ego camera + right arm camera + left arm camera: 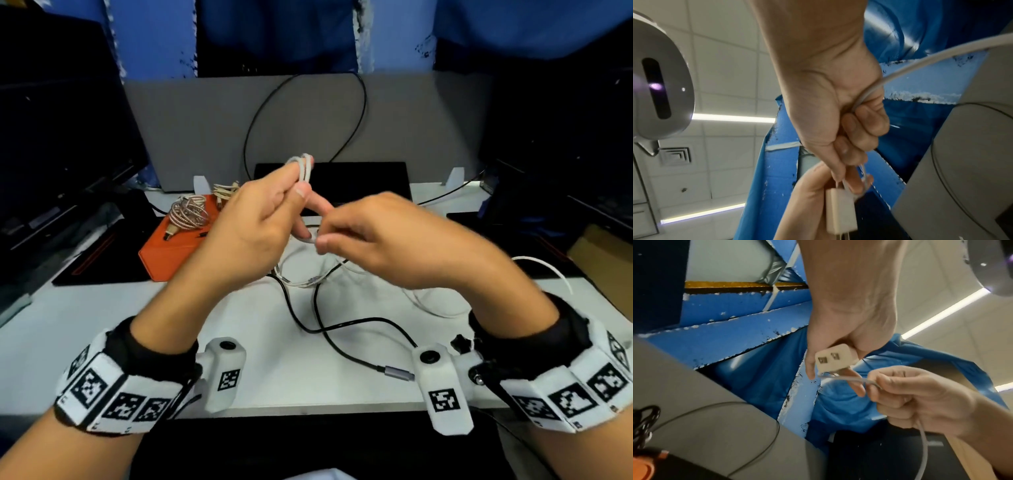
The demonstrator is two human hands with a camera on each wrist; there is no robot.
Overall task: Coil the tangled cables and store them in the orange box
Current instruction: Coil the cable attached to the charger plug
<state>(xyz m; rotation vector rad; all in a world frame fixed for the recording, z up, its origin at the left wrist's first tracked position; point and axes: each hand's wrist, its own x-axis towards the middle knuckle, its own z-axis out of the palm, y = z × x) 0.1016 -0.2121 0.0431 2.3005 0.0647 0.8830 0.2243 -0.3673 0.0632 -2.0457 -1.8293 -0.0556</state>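
Two hands: both raised above the tabletop (pixel 239 318), wrists low, fingers meeting over its middle.
Left hand (pixel 250 219): palm turned inward; thumb and fingers pinch a small coil (pixel 304 168) of the white cable, whose loops stand upright above the fingertips. From the left wrist view the same grip also clamps a cream plug block (pixel 835 360) against the palm — its two slots face the camera.
Right hand (pixel 383 240): fingers curled into a loose fist, clenched round the white cable (pixel 910 65) just beside the left fingertips; a short straight run of cable bridges the two hands.
Cable path: from the right fist it trails down and out to the right, its slack lying in loose curves on the tabletop under and right of the hands.
Cable make: thin, round, smooth, pale sheath; the plug block is boxy with rounded corners.
Black cable (pixel 325 329): glossy, thin, snaking across the tabletop below the hands, ending in a grey metal connector (pixel 397 371) pointing right, near the right wrist; a big loop of it rises against the grey panel (pixel 191 130) behind.
Orange box (pixel 168 253): flat, matte, at the left of the tabletop, well apart from the right hand; a coiled braided cable (pixel 190 212) with a metallic sheen rests on it.
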